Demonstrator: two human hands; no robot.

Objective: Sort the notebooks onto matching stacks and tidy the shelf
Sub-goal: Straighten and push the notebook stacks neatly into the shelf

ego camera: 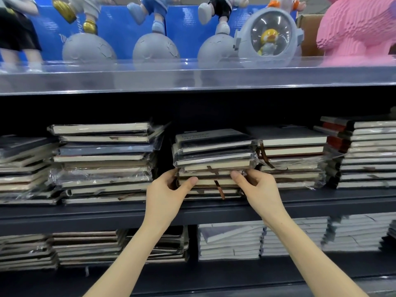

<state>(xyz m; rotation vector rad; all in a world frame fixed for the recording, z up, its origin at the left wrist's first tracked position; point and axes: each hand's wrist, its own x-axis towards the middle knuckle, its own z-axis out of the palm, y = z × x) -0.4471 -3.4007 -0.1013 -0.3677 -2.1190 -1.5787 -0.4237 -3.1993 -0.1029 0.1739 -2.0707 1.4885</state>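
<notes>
Dark shop shelving fills the view, and the middle shelf (321,200) is loaded with piles of hardcover notebooks laid flat, page edges outward. The middle stack (214,151) is held low down from both sides. The left hand (169,191) is curled round its left corner with the thumb laid on the page edges, and the right hand (259,187) is set likewise at the right corner. The fingers (190,181) of both are closed on the pile, not spread; the tips behind the corners are hidden.

The upper notebooks are sealed in clear film. The lower ones are bare, with a brown ribbon marker (219,189) hanging out in front. The covers are judged stiff, so the pile should lift as a block, though it is likely weighty. The film is probably slick, and the wrapped copies could slide off if the pile is tilted. A low, level grip at both ends seems best. The neighbouring stack (293,155) stands just beside it on the right.
</notes>
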